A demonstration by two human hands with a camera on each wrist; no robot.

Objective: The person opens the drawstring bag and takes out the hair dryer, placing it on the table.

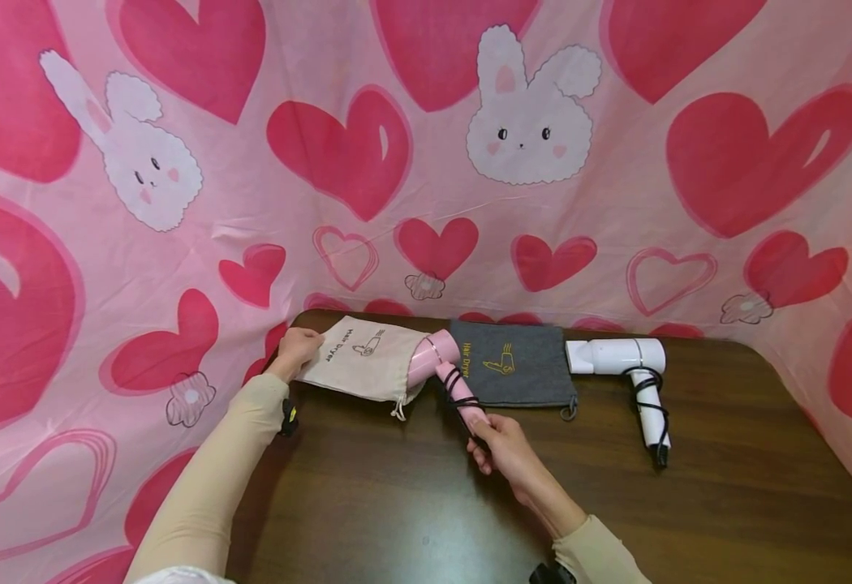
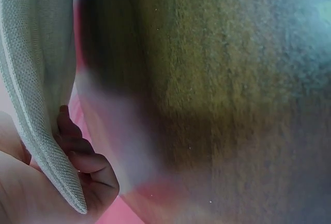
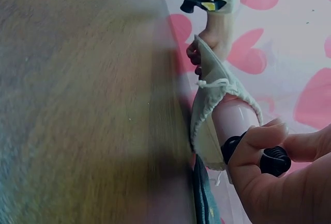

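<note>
My right hand (image 1: pixel 505 451) grips the handle of a pink hair dryer (image 1: pixel 433 357), which has its black cord wound around it. The dryer's barrel is partly inside the mouth of a cream drawstring bag (image 1: pixel 356 357) printed "Hair Dryer"; its front end is hidden in the cloth. At the bag's far left end, my left hand (image 1: pixel 298 349) pinches the bottom edge. The left wrist view shows curled fingers (image 2: pixel 90 167) at the cloth's corner. In the right wrist view the bag (image 3: pixel 220 79) gapes around the dryer barrel (image 3: pixel 235 120).
A dark grey drawstring bag (image 1: pixel 521 385) lies flat just right of the pink dryer. Farther right, a white hair dryer (image 1: pixel 619 357) with a black cord lies on the brown wooden table (image 1: pixel 367 503). Pink heart-patterned cloth (image 1: pixel 426 186) hangs behind and beside the table.
</note>
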